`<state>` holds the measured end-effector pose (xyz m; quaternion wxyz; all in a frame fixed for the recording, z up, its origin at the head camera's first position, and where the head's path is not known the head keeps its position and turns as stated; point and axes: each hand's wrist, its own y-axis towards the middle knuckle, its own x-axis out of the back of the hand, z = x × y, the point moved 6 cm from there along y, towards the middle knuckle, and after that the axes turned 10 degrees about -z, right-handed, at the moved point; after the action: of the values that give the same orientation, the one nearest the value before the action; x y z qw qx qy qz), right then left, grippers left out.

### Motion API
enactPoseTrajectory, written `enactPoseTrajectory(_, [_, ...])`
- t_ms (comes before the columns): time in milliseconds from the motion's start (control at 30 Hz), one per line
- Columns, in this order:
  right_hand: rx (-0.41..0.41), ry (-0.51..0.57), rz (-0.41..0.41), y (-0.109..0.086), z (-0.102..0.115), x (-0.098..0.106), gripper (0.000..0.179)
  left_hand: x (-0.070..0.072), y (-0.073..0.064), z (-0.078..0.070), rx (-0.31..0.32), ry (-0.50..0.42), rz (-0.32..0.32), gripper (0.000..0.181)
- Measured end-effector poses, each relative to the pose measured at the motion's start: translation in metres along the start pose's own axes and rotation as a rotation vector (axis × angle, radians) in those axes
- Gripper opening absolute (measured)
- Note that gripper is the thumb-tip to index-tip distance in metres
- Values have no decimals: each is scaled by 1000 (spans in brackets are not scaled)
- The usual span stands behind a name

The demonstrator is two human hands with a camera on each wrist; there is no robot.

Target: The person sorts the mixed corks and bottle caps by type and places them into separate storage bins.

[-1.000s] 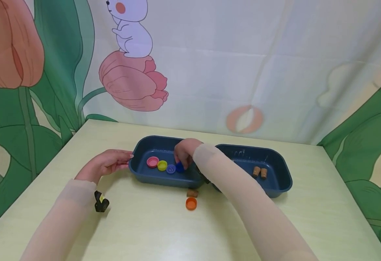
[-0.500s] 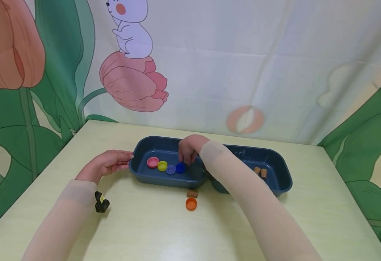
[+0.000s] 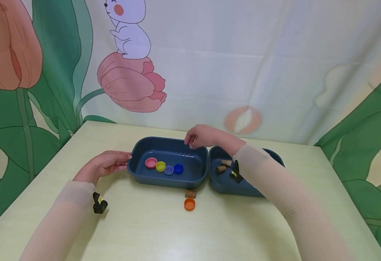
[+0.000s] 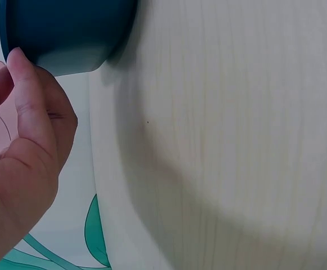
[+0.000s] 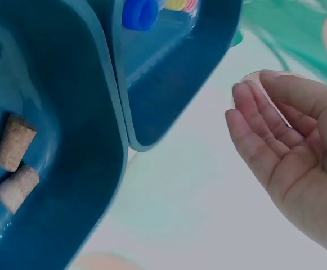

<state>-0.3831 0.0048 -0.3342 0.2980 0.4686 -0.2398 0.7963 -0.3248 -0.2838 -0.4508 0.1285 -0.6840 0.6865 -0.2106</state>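
Note:
In the head view, my left hand (image 3: 110, 163) touches the left end of a dark blue tray (image 3: 167, 184), fingertips right at its rim. Inside lies a row of bottle caps: a pink cap (image 3: 151, 163), a yellow cap (image 3: 160, 166), a purple cap (image 3: 169, 170) and a blue cap (image 3: 178, 169). Above the tray's back right corner hovers my right hand (image 3: 205, 136), its fingers loosely bent with nothing between them. On the table before the tray are a cork (image 3: 190, 194) and an orange cap (image 3: 189, 204).
A second blue tray (image 3: 220, 189) adjoins the first on the right, partly hidden by my right arm. It contains corks (image 5: 16, 142). Behind the pale table (image 3: 138, 224) hangs a printed curtain (image 3: 190, 72).
My right hand has let go of the blue cap, leaving it beside the purple one, and has risen up and back to the right. The left hand stays at the tray.

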Motion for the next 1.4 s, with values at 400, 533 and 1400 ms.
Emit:
enactPoseTrajectory(400, [8, 137, -192, -83, 23, 1, 25, -2, -1, 0, -6, -18, 12, 61])
enactPoseTrajectory(533, [-8, 196, -211, -103, 25, -7, 25, -1, -1, 0, -2, -19, 10, 62])
enactPoseTrajectory(1400, [-179, 391, -150, -118, -9, -120, 35, 0, 0, 1, -8, -11, -3, 63])
